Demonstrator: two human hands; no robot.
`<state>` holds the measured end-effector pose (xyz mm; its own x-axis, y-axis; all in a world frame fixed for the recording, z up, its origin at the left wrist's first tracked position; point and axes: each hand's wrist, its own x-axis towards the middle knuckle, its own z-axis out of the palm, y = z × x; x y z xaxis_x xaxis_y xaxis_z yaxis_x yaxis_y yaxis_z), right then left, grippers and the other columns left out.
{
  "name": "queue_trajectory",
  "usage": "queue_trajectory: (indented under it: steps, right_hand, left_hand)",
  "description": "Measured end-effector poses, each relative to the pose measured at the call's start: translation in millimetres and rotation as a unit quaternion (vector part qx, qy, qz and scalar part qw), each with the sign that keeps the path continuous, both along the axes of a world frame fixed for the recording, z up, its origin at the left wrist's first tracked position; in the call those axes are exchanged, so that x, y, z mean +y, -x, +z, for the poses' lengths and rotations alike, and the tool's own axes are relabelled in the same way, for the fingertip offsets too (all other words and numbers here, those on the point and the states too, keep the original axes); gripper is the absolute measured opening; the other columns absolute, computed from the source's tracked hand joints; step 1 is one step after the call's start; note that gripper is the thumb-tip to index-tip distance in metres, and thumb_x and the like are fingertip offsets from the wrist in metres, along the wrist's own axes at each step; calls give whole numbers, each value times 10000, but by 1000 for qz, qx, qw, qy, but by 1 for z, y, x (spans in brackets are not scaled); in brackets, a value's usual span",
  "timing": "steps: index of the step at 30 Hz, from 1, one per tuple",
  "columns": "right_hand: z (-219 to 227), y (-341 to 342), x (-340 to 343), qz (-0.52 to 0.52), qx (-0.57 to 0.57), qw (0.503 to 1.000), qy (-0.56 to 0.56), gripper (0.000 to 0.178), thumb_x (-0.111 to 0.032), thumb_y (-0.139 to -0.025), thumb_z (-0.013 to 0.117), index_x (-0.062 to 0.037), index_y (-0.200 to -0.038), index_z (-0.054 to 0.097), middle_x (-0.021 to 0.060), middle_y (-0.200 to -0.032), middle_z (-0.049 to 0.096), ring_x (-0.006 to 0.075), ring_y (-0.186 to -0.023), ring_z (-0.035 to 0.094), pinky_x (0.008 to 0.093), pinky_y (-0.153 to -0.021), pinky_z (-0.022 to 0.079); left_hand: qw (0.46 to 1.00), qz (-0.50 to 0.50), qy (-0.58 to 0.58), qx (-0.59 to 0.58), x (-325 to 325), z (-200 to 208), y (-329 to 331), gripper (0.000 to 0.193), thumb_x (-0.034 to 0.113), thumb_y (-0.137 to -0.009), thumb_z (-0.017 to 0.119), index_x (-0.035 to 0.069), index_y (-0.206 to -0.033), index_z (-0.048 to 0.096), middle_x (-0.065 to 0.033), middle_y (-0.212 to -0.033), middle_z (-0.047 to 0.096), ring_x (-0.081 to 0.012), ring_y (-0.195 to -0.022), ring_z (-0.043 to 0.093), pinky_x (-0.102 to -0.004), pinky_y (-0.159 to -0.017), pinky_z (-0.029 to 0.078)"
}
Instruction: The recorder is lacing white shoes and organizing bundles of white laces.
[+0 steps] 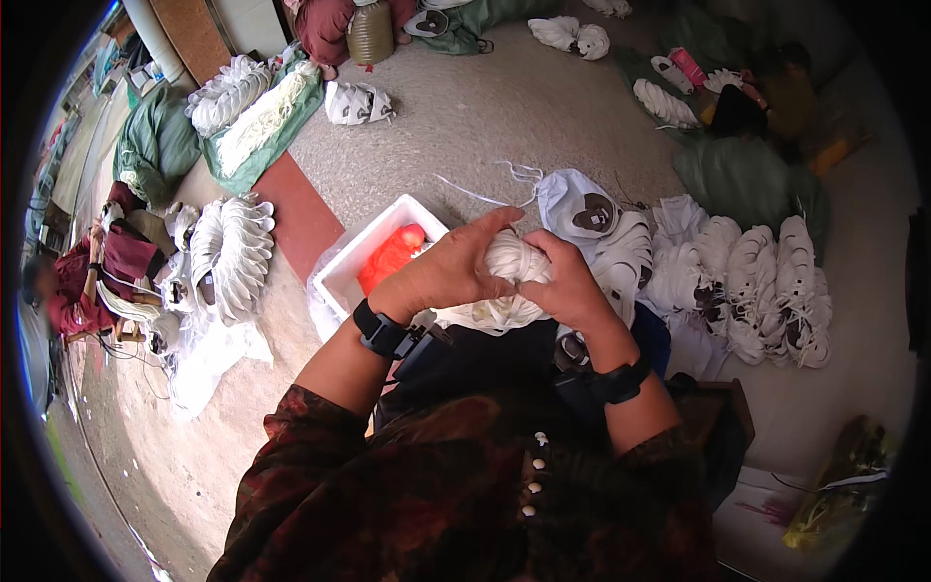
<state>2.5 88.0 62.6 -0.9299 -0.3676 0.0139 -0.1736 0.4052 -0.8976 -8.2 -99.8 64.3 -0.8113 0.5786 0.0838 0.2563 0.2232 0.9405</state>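
A bundle of white laces (516, 258) sits between my two hands above my lap. My left hand (448, 268) curls round its left side, thumb low and fingers over the top. From the right, my right hand (572, 283) closes on the same bundle, its thumb pressed near the middle. More white laces (493, 315) lie just below the hands on dark cloth. Close beyond my right hand are a white shoe upper with a dark label (593, 215) and stacked white shoe uppers (623, 257). A loose white lace (475, 192) trails over the floor.
A white foam box (335, 283) with an orange-red plastic bag (390, 254) stands beside my left forearm. Rows of white shoe uppers (747, 286) lie right, and a ring of them (233, 254) left. A co-worker (87, 281) sits far left; another person (776, 92) is at far right.
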Motion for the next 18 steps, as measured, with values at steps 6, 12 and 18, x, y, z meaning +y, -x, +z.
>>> queue_trajectory:
  steps: [6, 12, 18]
  right_hand:
    - [8, 9, 3, 25, -73, 997, -18, 414, 0, -628, 613, 38, -1032, 529, 63, -903, 578, 130, -842, 545, 251, -773, 432]
    - [1, 13, 15, -14, -191, 977, 98, 347, 16, -604, 567, 48, -950, 579, 83, -847, 606, 138, -763, 577, 262, -710, 459]
    - [3, 16, 16, 7, -240, 963, 121, 412, 19, -619, 577, 63, -1028, 556, 89, -930, 608, 149, -847, 593, 257, -771, 461]
  left_hand:
    - [995, 19, 46, 91, -3, -16, 13, 631, -86, -648, 529, 14, -1256, 394, -156, -1024, 580, -245, -963, 582, -315, -836, 449]
    - [996, -13, 8, 91, -4, -5, 18, 609, -18, -667, 582, 18, -1250, 408, -190, -1091, 558, -315, -1026, 563, -342, -856, 449]
    - [986, -4, 65, 155, 15, -23, 18, 634, 27, -666, 637, 21, -1256, 406, -195, -1104, 566, -338, -1024, 566, -362, -851, 456]
